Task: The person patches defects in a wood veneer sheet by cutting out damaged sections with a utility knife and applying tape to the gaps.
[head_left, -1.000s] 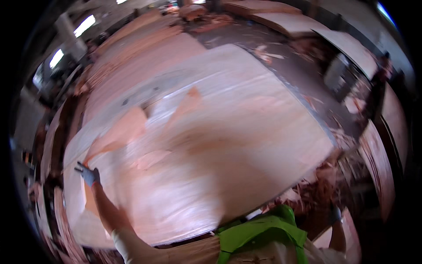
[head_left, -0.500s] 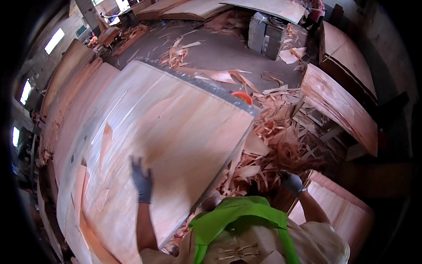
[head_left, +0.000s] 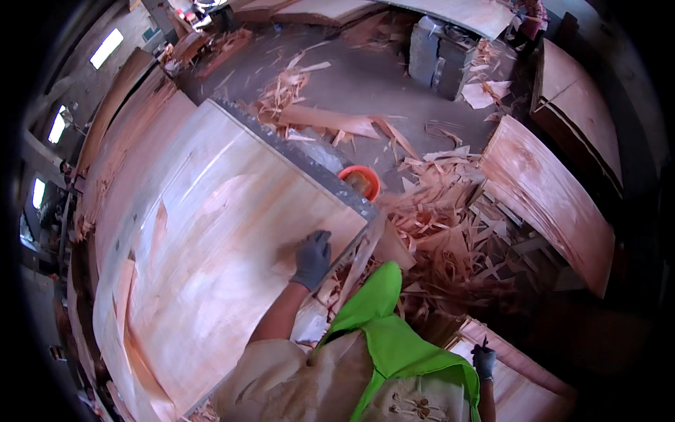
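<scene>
Head: 1 panel (head_left: pixel 218 274) under L hand (head_left: pixel 313 259), 1 bkt (head_left: pixel 374 184)

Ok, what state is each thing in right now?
Left hand: gloved, palm down at the big sheet
Right hand: gloved, near the lower stack, grip unclear
Big sheet: lying flat
Lower stack: piled
Bucket: open-topped, something inside
Wood scraps: loose, heaped

Head-worn left fisheye, facing downward, wide view
</scene>
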Available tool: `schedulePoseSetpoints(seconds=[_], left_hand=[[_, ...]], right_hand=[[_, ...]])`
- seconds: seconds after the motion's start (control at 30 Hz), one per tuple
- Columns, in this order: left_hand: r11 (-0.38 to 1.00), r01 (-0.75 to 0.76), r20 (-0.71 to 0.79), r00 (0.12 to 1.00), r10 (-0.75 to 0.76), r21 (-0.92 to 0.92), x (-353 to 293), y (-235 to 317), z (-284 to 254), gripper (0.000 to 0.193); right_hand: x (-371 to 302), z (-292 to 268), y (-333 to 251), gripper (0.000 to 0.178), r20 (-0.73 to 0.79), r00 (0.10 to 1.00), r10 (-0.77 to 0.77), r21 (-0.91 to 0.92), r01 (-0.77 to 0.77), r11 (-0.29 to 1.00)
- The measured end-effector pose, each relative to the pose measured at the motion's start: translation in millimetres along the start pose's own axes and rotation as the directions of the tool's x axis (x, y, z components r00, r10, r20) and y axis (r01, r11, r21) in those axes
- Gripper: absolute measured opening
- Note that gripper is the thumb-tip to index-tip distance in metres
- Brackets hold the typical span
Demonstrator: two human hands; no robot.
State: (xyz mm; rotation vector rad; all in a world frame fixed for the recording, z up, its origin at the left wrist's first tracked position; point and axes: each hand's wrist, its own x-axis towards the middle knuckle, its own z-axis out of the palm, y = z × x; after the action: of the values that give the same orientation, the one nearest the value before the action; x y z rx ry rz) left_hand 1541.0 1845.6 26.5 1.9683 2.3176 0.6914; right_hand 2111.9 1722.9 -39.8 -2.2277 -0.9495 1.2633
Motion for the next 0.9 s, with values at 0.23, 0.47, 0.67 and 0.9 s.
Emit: schedulePoseSetpoints(seconds=[0.23, 0.47, 0.67, 0.9], left_hand=[[0.983, 0.106, -0.15, 0.98, -0.128, -0.148, 55.8, -29.0, 38.2, 0.03], [0.984, 0.177, -0.244, 0.953, -0.18, -0.031, 87.8, -33.0, 31.1, 0.029], [0.865, 0.501, -0.319, 0.825, -0.467, 0.031, 23.0, -77.9, -8.6, 0.033], [0.681, 0.733, -0.369, 0.635, -0.678, 0.011, -52.4, -51.7, -23.7, 0.035]], right_hand=[[85.7, 42.9, -89.4, 0.017, 0.188, 0.956, -0.226, 0.098, 0.211, 0.973], [171.1, 203.9, -288.0, 0.019, 0.517, 0.736, -0.437, 0.183, 0.404, 0.896], [191.6, 344.1, -436.0, 0.03, 0.837, 0.39, -0.382, 0.108, 0.568, 0.816], [231.4, 465.2, -409.8, 0.024, 0.916, 0.21, -0.342, 0.228, 0.428, 0.875]])
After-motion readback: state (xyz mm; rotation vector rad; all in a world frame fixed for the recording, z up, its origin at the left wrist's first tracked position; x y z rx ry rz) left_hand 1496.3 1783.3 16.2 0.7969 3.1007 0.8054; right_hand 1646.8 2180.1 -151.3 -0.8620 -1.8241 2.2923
